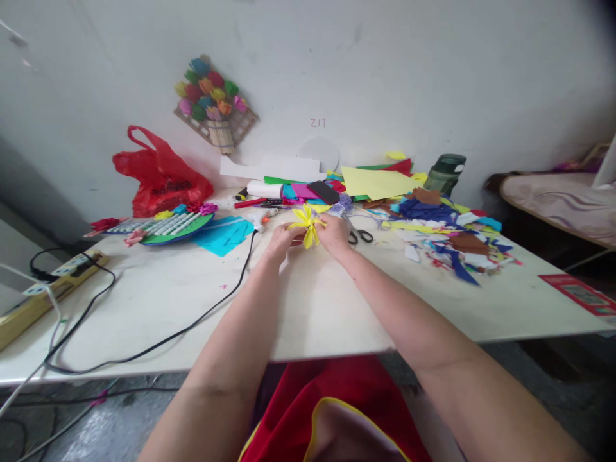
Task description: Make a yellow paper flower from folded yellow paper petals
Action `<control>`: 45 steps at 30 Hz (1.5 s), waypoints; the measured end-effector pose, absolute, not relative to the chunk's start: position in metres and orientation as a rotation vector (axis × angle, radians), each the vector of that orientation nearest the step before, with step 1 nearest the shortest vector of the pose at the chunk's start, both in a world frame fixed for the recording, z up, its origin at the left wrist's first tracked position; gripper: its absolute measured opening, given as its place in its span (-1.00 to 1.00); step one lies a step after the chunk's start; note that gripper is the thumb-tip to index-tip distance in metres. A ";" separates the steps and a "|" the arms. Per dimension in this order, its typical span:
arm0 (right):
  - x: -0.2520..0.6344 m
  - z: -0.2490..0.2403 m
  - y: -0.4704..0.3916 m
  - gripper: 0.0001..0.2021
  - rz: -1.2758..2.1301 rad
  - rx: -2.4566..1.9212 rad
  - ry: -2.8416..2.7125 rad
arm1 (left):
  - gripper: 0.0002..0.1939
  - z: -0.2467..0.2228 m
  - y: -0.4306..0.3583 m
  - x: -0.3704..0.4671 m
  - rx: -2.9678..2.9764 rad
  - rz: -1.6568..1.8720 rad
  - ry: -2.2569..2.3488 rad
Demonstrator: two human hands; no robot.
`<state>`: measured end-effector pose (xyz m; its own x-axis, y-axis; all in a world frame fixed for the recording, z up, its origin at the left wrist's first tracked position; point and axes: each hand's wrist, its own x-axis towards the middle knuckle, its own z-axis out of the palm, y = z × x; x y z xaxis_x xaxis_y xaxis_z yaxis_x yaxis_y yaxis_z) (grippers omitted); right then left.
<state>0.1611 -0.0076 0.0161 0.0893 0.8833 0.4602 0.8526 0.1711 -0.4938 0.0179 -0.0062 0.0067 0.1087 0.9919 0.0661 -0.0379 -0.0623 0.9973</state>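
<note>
A yellow paper flower (pixel 308 224) with pointed petals is held just above the table between my two hands. My left hand (pixel 285 240) grips its left side, fingers closed at the petals. From the right, my right hand (pixel 333 232) pinches the flower near its middle; the fingertips are partly hidden by the petals. Right of that hand lie black-handled scissors (pixel 360 237). A white glue gun (pixel 258 220) with a black cord rests to the left, beside a blue paper sheet (pixel 225 235).
Colored paper scraps (pixel 447 234) cover the table's right side, with a green bottle (pixel 446 173) behind. A phone (pixel 323 192) lies at the back. Left are a red plastic bag (pixel 158 176), a green craft piece (pixel 178 229) and a power strip (pixel 52 285); the black cord (pixel 192 326) crosses the front left.
</note>
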 end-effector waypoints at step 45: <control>0.169 0.010 0.007 -0.75 0.338 -1.397 -1.556 | -0.79 -0.010 0.011 0.013 1.141 1.250 0.979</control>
